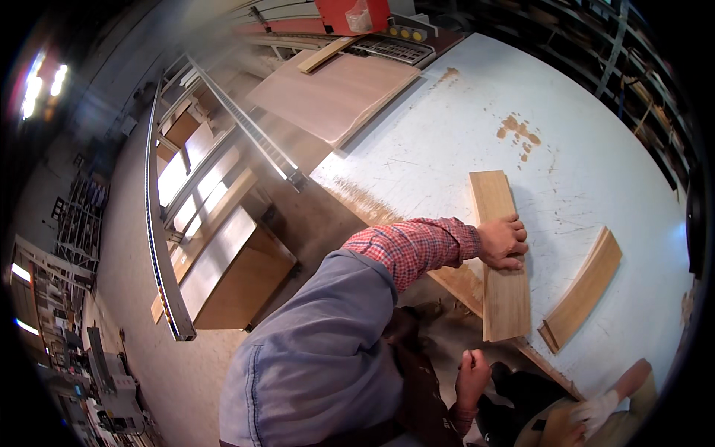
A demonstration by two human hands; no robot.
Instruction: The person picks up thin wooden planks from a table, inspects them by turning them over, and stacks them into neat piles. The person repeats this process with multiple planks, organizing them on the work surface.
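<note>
My left hand (503, 242), at the end of a red checked sleeve, lies over a stack of light wooden boards (508, 305), with its fingers curled at the right edge. The stack sits on a white worktable (551, 179), its near end reaching the table's worn front edge. Below that edge, off the table, is my right hand (473, 372). Its fingers are curled closed, and whatever may be inside them is hidden. To the right of the stack lies a second, slanted pile of wooden boards (582, 290), apart from both hands.
A co-worker's gloved hand (596, 410) is at the lower right beside the table. At the back are a brown sheet panel (335, 93) with a wooden strip on it and a red machine (354, 15). A metal-railed frame (153, 201) and a wooden cabinet (238, 276) stand left.
</note>
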